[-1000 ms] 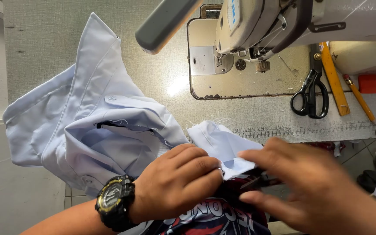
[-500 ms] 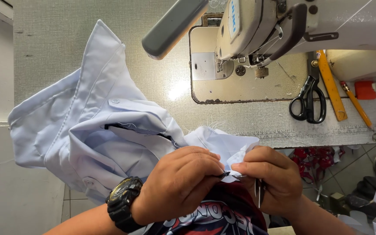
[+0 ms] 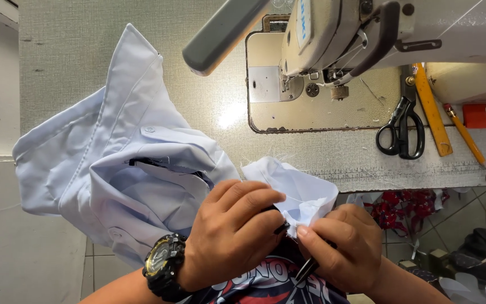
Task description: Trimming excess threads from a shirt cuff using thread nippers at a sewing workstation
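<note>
Two hands meet over one small fold of cloth, so I start from the big pieces and work inward. Across the top stands the sewing machine point(image 3: 367, 34) on the grey table point(image 3: 85, 62), with black scissors point(image 3: 401, 126) and a yellow ruler point(image 3: 431, 110) off to its right. A pale blue shirt point(image 3: 119, 169) sprawls over the table's near edge, its length running from upper left down toward me. Its bunched corner point(image 3: 293, 188) lies at the near edge, directly between both hands. My left hand point(image 3: 232, 231), wearing a black watch point(image 3: 164, 270), is curled closed over the corner from the left. My right hand point(image 3: 344, 247) pinches the fold from below and also grips a small dark tool point(image 3: 307, 269), which I cannot identify. Both hands touch the cloth, neither nearer.
</note>
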